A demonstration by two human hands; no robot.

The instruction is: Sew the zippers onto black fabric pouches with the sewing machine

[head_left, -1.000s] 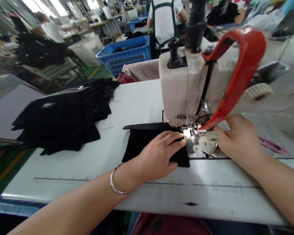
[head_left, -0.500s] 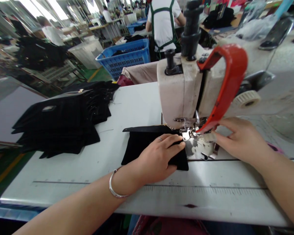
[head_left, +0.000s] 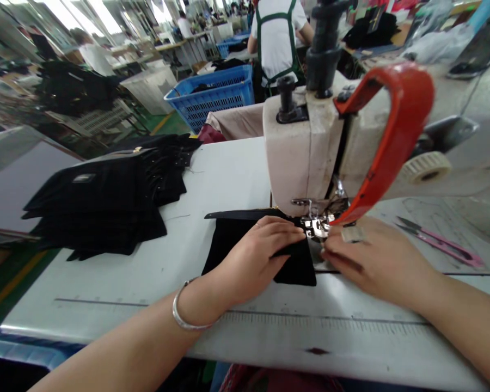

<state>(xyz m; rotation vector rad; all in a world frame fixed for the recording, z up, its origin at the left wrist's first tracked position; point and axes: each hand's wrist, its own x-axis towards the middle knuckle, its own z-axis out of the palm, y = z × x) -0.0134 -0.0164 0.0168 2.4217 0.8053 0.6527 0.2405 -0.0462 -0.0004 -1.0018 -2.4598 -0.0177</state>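
A black fabric piece (head_left: 224,245) with a zipper strip along its far edge lies flat on the white table, its right side by the presser foot (head_left: 316,227) of the sewing machine (head_left: 288,158). Resting flat on the cloth is my left hand (head_left: 255,256), fingers stretched toward the foot. My right hand (head_left: 386,256) is just right of the foot, fingers bent and drawn together low over the needle plate. Whatever its fingertips grip is hidden. Thread snips (head_left: 445,245) with pink handles lie beyond my right wrist.
A stack of black fabric pieces (head_left: 93,196) sits on the left of the table. The red curved bar (head_left: 416,114) arches in front of the machine head. Ruler marks (head_left: 330,322) run along the front. A blue crate (head_left: 216,98) and a seated person (head_left: 275,43) are behind.
My right hand has moved left and nearer, from behind the red bar to beside the presser foot, uncovering the snips. My left hand has drawn its fingers closer together on the cloth.
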